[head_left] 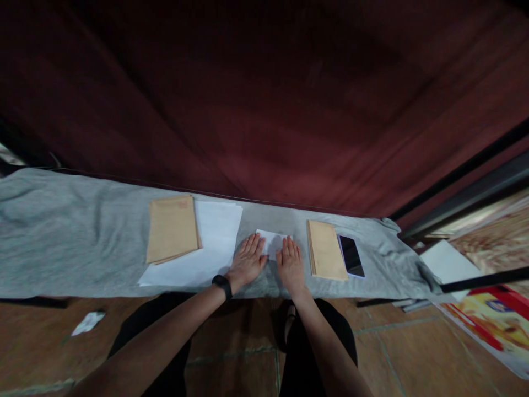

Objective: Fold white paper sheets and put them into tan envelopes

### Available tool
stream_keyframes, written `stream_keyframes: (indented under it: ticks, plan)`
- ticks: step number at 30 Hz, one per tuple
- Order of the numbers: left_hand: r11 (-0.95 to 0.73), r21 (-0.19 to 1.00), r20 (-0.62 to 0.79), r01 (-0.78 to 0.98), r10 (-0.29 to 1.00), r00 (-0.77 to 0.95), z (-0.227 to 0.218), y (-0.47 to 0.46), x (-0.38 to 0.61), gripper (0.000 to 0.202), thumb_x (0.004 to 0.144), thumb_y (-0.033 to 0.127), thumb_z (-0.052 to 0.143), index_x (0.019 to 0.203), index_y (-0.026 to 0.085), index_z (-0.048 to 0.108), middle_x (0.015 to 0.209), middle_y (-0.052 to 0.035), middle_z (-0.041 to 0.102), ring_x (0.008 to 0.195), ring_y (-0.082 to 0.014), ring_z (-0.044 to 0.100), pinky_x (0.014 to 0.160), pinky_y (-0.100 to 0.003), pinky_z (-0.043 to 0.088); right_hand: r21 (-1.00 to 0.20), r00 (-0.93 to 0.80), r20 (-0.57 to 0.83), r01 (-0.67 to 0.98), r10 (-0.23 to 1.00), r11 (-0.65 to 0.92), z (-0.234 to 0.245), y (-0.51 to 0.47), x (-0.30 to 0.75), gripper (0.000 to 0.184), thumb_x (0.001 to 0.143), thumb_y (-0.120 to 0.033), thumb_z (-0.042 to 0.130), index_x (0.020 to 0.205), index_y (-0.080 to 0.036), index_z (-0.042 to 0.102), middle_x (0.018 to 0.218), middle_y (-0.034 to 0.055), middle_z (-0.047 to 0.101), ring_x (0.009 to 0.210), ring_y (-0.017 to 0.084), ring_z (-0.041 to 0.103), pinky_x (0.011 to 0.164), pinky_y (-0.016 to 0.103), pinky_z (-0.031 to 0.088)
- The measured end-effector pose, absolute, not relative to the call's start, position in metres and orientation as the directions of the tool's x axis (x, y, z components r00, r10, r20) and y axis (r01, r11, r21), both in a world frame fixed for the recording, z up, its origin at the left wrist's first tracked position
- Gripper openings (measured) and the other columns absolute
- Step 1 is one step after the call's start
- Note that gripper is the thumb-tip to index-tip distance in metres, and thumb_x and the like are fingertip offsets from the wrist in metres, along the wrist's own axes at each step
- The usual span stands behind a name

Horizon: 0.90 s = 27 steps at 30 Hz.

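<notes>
A small folded white paper (270,241) lies on the grey cloth (74,242) over a narrow table. My left hand (247,260), with a black band on its wrist, rests flat on the paper's left part, fingers stretched out. My right hand (290,262) lies flat on its right part, fingers also straight. Neither hand grips anything. To the left lie a stack of white sheets (206,242) and a pile of brown envelopes (172,228). To the right is another pile of brown envelopes (325,249).
A dark phone (351,256) lies beside the right envelope pile. A dark red curtain (264,110) hangs behind the table. A scrap of white paper (88,322) is on the tiled floor at left. White sheets (448,262) and a colourful poster (491,320) lie at right.
</notes>
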<state>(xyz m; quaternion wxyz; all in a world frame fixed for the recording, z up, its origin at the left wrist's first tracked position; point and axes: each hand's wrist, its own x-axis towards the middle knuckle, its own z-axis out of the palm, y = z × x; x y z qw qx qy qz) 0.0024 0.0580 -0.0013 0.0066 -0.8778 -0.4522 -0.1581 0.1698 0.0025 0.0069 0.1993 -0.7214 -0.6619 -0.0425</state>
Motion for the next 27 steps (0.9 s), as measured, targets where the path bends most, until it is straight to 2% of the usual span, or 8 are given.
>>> stream_keyframes:
  ticks: [3,5,11,16,21,27]
  plan:
    - [-0.603,0.138,0.286,0.785,0.783,0.552,-0.001,0.058,0.002,0.057,0.099,0.034,0.040,0.150,0.007,0.045,0.159,-0.0178,0.039,0.150,-0.0287,0.032,0.123,-0.046,0.029,-0.269,-0.007,0.308,0.958,0.952,0.094,0.009,0.011,0.158,0.052,0.107,-0.030,0.028,0.152,-0.010,0.042,0.159,0.0141,0.040,0.150,0.024,0.034,0.121,0.045,0.030]
    - [-0.604,0.140,0.294,0.785,0.782,0.549,-0.002,0.058,0.002,0.057,0.099,0.031,0.039,0.150,0.007,0.045,0.159,-0.0176,0.039,0.151,-0.0284,0.032,0.123,-0.045,0.028,-0.271,-0.041,0.287,0.955,0.957,0.123,0.007,0.015,0.152,0.050,0.107,-0.030,0.030,0.152,-0.013,0.044,0.159,0.0131,0.041,0.150,0.022,0.034,0.122,0.045,0.030]
    - [-0.583,0.134,0.306,0.801,0.793,0.526,-0.003,0.055,0.006,0.058,0.098,0.031,0.038,0.149,0.003,0.045,0.159,-0.0188,0.039,0.150,-0.0290,0.032,0.126,-0.047,0.022,-0.179,0.006,0.246,0.983,0.969,0.039,0.003,0.020,0.159,0.049,0.107,-0.031,0.034,0.154,-0.016,0.042,0.161,0.0143,0.037,0.149,0.026,0.035,0.122,0.047,0.028]
    - [-0.597,0.132,0.310,0.791,0.783,0.540,0.011,0.062,0.010,0.054,0.099,0.029,0.035,0.144,0.001,0.049,0.152,-0.0203,0.049,0.148,-0.0282,0.038,0.127,-0.049,0.020,-0.144,0.045,0.226,0.990,0.973,-0.012,0.002,0.023,0.163,0.052,0.106,-0.032,0.038,0.154,-0.014,0.040,0.162,0.0177,0.033,0.149,0.029,0.034,0.120,0.050,0.029]
    - [-0.691,0.167,0.326,0.704,0.712,0.622,0.015,0.070,0.020,0.053,0.102,0.028,0.031,0.150,0.010,0.044,0.161,-0.0111,0.039,0.152,-0.0210,0.030,0.127,-0.042,0.021,-0.124,0.028,0.199,0.992,0.980,-0.003,0.002,0.023,0.162,0.052,0.104,-0.024,0.036,0.155,-0.015,0.039,0.163,0.0164,0.031,0.150,0.028,0.032,0.121,0.049,0.025]
    - [-0.653,0.171,0.303,0.738,0.748,0.591,0.001,0.075,0.024,0.060,0.104,0.043,0.033,0.151,0.006,0.042,0.160,-0.0159,0.037,0.152,-0.0245,0.029,0.126,-0.044,0.022,-0.129,0.044,0.198,0.991,0.979,-0.019,0.003,0.022,0.166,0.054,0.102,-0.022,0.037,0.156,-0.015,0.038,0.164,0.0146,0.032,0.151,0.028,0.030,0.121,0.047,0.026]
